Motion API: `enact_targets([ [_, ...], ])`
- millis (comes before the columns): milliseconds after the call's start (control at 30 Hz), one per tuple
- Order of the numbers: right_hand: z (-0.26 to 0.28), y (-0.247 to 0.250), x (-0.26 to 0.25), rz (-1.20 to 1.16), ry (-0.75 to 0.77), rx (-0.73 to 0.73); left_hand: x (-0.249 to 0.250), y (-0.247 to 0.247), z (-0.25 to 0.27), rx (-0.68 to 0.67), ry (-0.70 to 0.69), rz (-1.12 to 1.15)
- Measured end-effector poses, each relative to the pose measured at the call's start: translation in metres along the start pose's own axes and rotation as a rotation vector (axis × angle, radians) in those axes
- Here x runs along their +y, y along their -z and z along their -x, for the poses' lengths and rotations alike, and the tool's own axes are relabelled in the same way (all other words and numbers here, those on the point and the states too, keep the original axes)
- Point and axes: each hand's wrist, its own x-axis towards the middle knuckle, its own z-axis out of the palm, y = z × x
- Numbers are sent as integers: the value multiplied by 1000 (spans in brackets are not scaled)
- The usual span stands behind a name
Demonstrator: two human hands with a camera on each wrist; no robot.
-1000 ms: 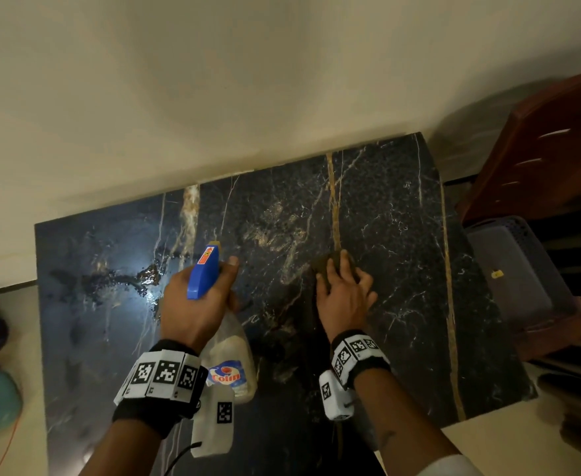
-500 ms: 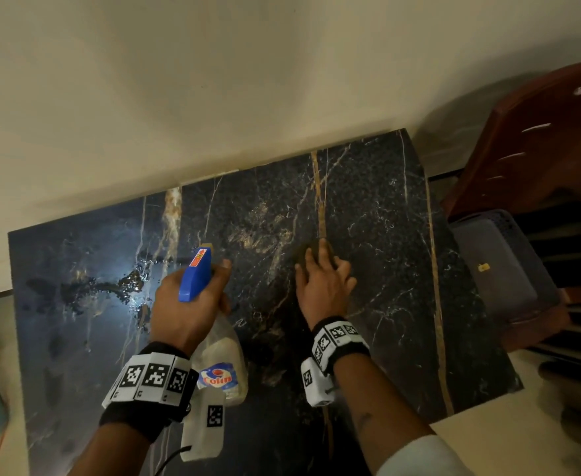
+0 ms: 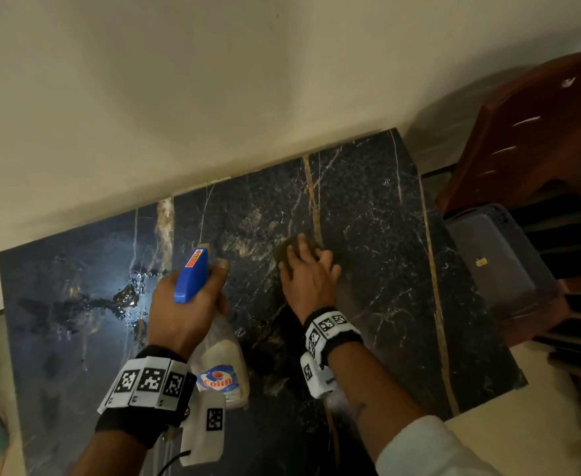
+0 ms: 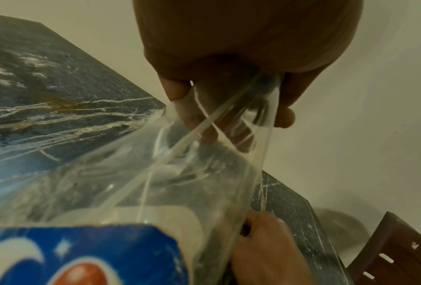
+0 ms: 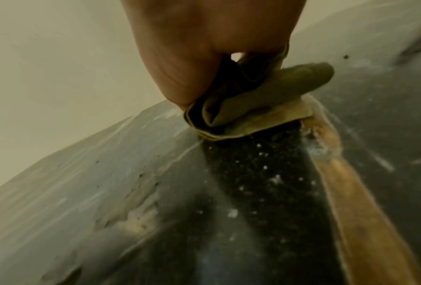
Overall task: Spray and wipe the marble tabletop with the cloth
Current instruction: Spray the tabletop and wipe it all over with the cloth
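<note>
We look down at a plain cream wall [image 3: 213, 97] that meets the far edge of the desk. To our right stands a reddish-brown wooden chair [image 3: 536, 139] with slots in its back, and a dark grey plastic tray [image 3: 495, 255] rests on it. Pale floor [image 3: 509, 438] shows below. A bright glare [image 3: 124, 286] of light falls at our left.
</note>
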Motion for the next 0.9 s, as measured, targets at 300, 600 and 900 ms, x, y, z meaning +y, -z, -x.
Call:
enact_targets([
  [300, -38, 9, 28, -100, -175, 111, 0, 4, -5, -18, 13, 4],
  [600, -40, 7, 22, 30, 287, 24, 1, -7, -3, -40, 38, 4],
  [900, -68, 17, -1, -58, -165, 80, 5, 0, -8, -33, 26, 42],
])
